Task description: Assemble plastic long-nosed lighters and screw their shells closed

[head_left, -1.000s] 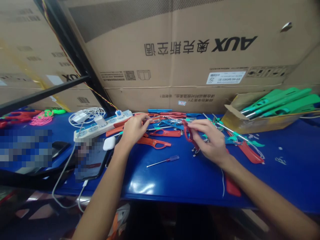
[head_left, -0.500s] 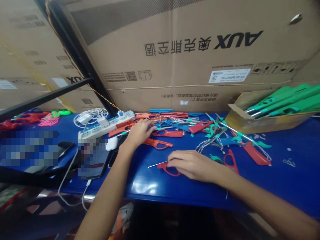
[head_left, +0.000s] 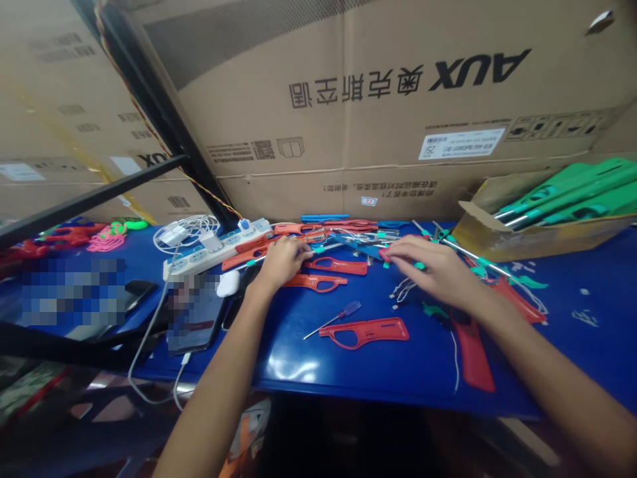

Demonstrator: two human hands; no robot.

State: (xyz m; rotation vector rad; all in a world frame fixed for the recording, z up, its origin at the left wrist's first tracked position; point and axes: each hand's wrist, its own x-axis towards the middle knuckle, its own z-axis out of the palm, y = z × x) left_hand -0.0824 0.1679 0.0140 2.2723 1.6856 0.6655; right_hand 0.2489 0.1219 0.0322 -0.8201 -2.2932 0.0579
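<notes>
My right hand (head_left: 432, 265) reaches into the pile of lighter parts, with thumb and fingers closed on a red lighter shell, of which only a small end (head_left: 384, 254) shows. My left hand (head_left: 284, 262) rests at the pile's left side, fingers bent over the parts; what they hold is hidden. Beside it lie an orange lighter shell half (head_left: 318, 282) and a red shell half (head_left: 338, 266). Closer to me, another red lighter shell half (head_left: 383, 329) lies flat on the blue table, next to a screwdriver (head_left: 332, 320) with a clear purplish handle.
At the right, a cardboard box (head_left: 497, 242) holds several green lighters (head_left: 572, 192). A white power strip (head_left: 219, 249), cables and a phone (head_left: 202, 318) lie left. One more red shell (head_left: 475, 355) sits under my right forearm. Large cartons (head_left: 348, 139) stand behind.
My right hand has moved up and right, away from the screwdriver and red shell half, which now lie on the table, to the red shell in the pile. My left hand has stayed at the parts.
</notes>
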